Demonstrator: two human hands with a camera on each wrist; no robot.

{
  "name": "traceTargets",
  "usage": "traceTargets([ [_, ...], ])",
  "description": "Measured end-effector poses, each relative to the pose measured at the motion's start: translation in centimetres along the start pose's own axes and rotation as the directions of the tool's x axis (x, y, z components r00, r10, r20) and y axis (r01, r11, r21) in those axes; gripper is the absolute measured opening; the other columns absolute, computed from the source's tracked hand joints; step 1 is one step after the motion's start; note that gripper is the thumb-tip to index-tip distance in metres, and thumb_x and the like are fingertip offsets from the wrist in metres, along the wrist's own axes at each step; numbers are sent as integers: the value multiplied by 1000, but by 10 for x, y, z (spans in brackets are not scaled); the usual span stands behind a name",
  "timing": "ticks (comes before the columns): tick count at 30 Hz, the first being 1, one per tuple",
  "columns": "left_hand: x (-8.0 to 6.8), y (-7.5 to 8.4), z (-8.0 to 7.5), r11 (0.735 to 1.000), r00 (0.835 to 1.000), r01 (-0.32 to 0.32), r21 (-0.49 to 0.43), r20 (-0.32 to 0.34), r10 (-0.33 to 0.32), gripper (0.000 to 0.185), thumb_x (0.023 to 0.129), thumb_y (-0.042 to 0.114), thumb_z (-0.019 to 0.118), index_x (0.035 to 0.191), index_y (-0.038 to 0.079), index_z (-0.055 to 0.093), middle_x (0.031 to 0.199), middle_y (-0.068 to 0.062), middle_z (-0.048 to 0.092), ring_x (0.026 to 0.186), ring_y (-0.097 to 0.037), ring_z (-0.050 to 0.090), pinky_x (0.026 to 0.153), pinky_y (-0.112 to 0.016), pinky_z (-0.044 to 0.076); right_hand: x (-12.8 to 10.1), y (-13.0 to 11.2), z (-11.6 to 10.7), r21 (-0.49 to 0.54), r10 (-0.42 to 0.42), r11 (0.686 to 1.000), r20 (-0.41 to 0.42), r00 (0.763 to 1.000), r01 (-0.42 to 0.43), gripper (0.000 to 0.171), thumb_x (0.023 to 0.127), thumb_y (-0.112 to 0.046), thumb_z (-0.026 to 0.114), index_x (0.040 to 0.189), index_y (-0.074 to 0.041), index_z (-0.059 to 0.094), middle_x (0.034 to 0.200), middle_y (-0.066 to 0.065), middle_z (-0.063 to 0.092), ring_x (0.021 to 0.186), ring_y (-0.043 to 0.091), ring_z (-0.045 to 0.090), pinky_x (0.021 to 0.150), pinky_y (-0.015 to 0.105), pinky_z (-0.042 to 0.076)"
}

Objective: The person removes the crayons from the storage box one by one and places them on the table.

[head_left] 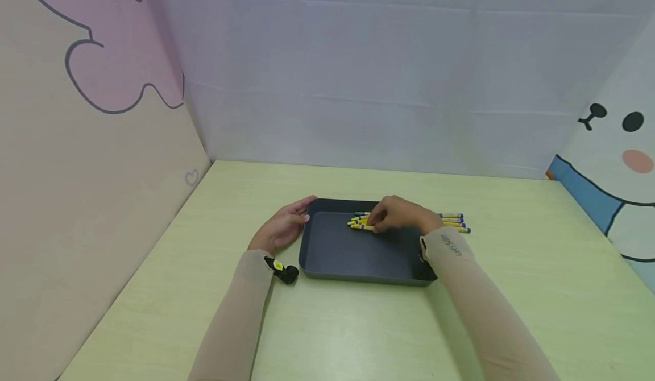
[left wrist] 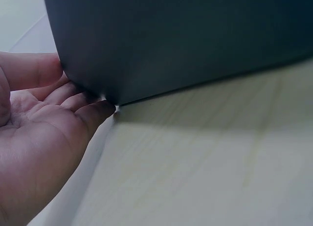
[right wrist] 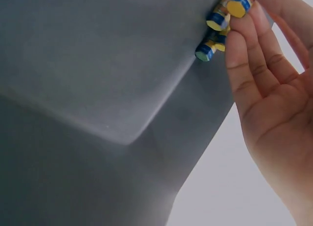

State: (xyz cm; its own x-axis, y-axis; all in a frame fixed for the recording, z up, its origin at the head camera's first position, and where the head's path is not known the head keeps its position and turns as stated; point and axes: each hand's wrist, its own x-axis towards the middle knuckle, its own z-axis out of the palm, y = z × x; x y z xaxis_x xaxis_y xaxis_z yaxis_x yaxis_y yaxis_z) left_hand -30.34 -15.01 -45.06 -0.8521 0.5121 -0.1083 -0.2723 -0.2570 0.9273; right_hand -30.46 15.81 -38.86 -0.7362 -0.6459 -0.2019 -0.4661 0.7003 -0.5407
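A dark grey rectangular tray (head_left: 353, 256) lies on the table. At its left side my left hand (head_left: 281, 228) holds the rim; in the left wrist view, the thumb of that hand (left wrist: 44, 133) is against the wall and the fingertips reach under the bottom edge. Over the tray's far part, my right hand (head_left: 396, 215) pinches a yellow crayon (head_left: 362, 227) with a blue band. The right wrist view shows this crayon (right wrist: 237, 6) between the thumb and fingers. Just beyond it, several other crayons (right wrist: 205, 51) lie in the tray, partly hidden by the right hand.
More yellow and blue crayons (head_left: 452, 222) lie on the table to the right of the tray, partly behind the right wrist. The pale wooden table (head_left: 358, 324) is bordered by a white back panel (head_left: 358, 85) and printed side panels.
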Motion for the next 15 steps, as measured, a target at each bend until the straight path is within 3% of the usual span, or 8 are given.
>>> traceTargets([
  [15,-1,1,3,1000,1000,-2,9,7,2,64,95,-15,35,154,4,17,163,-5,1,149,-18,4,88,-18,36,-11,-5,-19,11,16,1000,-10,1000,-16,19,88,-10,68,106,-10,74,99,3,72,85,11,66,77,31,54],
])
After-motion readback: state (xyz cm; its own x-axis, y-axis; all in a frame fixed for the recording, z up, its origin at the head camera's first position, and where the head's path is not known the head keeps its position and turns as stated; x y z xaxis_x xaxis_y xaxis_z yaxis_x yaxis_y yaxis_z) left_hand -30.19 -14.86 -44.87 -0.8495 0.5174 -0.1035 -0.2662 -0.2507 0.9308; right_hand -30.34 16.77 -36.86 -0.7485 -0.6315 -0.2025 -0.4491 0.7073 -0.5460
